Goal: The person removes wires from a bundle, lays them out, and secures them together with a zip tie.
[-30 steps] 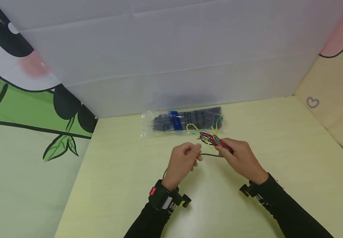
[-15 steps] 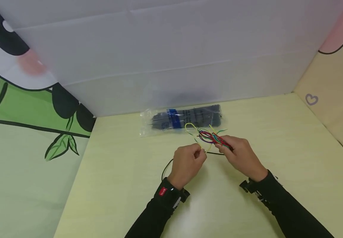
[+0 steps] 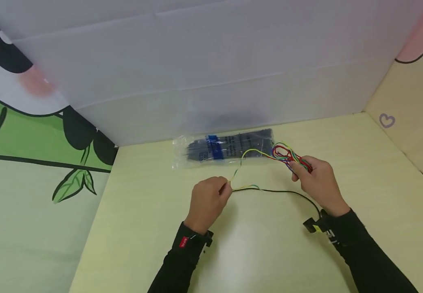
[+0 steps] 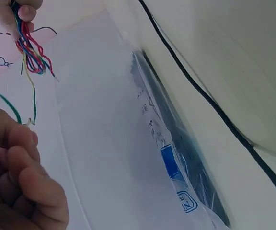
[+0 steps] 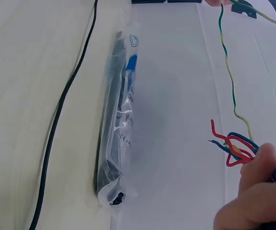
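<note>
My right hand (image 3: 319,181) grips a looped bundle of thin coloured wires (image 3: 288,156), red, blue, green and yellow, above the table. A yellow-green wire (image 3: 249,151) runs from the bundle across to my left hand (image 3: 207,201), which pinches it between thumb and curled fingers. In the left wrist view a green end (image 4: 6,103) of that wire sticks out past the fingertips. Seen from the right wrist, the stretch between the hands (image 5: 230,72) looks twisted from green and yellow strands. Red and blue wire ends poke from the bundle.
A clear plastic bag of black cable ties (image 3: 229,146) with a blue label lies at the table's back, by the white wall panel (image 3: 196,61). A black cable (image 3: 281,191) crosses the table (image 3: 262,252) between the wrists. Printed side panels flank the table.
The hands have drawn apart: the left moved left, the right moved right and up with the wire bundle. A yellow-green wire now stretches out between them.
</note>
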### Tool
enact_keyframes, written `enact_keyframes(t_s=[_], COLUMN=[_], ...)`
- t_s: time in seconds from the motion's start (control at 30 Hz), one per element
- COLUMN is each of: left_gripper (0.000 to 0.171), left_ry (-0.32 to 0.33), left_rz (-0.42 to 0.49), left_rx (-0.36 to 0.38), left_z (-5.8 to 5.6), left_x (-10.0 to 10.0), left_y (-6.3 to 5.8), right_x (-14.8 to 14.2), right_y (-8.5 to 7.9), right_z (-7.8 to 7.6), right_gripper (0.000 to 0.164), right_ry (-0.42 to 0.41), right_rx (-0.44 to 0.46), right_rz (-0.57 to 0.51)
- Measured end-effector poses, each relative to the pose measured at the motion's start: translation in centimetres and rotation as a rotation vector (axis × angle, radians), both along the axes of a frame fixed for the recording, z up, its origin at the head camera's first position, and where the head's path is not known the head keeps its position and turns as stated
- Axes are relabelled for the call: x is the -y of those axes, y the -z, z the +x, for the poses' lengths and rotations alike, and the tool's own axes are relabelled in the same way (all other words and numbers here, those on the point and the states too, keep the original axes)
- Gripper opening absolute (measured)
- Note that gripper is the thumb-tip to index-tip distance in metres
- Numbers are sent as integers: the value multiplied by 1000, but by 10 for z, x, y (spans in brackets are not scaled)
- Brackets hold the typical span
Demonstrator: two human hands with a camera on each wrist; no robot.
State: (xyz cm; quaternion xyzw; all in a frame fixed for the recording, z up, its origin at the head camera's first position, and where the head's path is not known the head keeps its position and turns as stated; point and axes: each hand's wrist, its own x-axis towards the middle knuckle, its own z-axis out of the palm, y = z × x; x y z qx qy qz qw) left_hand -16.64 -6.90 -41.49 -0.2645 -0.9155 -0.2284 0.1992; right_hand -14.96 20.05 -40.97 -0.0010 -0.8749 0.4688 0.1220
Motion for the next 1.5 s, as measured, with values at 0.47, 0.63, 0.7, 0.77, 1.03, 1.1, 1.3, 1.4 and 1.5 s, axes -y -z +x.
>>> enact_keyframes(t_s=[0.47, 0.63, 0.7, 0.77, 1.03, 1.1, 1.3, 1.4, 1.5], left_gripper=[37, 24, 20, 22, 37, 41, 45, 49, 46], left_ry=[-89, 105, 169, 200, 278, 292, 291, 302, 313], left_rz=[-105, -81, -88, -99, -343, -391, -464, -490, -514], left_rx=[20, 67, 107, 133, 216, 206, 150, 202, 204], left_z=[-3, -5, -4, -3, -4, -5, -7, -5, -5], left_x=[-14, -22, -22, -20, -11, -9, -4, -4, -7], left_y=[-9, -19, -21, -21, -28, -29, -28, -27, -26], right_x=[-3, -4, -4, -5, -3, -5, -12, -11, -9], right_y=[12, 10, 10, 10, 12, 13, 11, 13, 15], right_z=[3, 5, 5, 5, 5, 6, 6, 6, 7], right_gripper=[18, 15, 13, 11, 10, 16, 28, 39, 48], right_ry=[-300, -334, -338, -346, -372, -401, -484, -487, -495], right_rx=[32, 58, 39, -8, -215, -247, -375, -420, -424], right_rz=[73, 26, 38, 88, 430, 459, 577, 667, 698])
